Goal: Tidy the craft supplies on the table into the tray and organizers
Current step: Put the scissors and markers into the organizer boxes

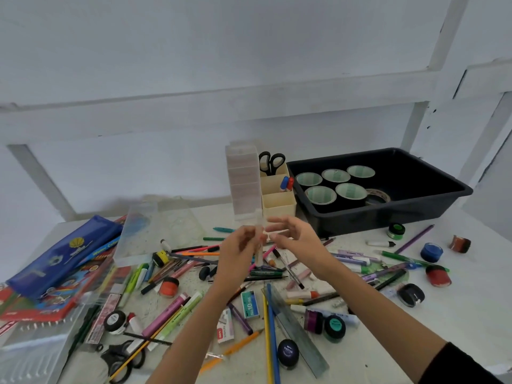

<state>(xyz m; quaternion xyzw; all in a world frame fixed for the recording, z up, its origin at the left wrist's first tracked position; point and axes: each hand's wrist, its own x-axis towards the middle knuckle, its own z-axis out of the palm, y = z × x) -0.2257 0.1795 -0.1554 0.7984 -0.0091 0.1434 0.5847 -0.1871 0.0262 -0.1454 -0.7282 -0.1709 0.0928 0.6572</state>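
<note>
In the black tray (388,214) stand five tape rolls (321,194); above the table (457,314), the left hand (238,253) pinches one pale stick (259,252), the right hand (297,236) loosely spread beside it.

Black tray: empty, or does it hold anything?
Partly filled. The black tray holds five dark tape rolls with green-white cores and one brownish roll; its right half is bare.

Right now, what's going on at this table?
A person is partway through tidying. The left hand holds a slim pale item upright above the clutter, too blurred to name; the right hand hovers open beside it. The black tray holds tape rolls, and the cream organizer holds scissors. Loose pens and paint pots lie scattered across the table.
</note>
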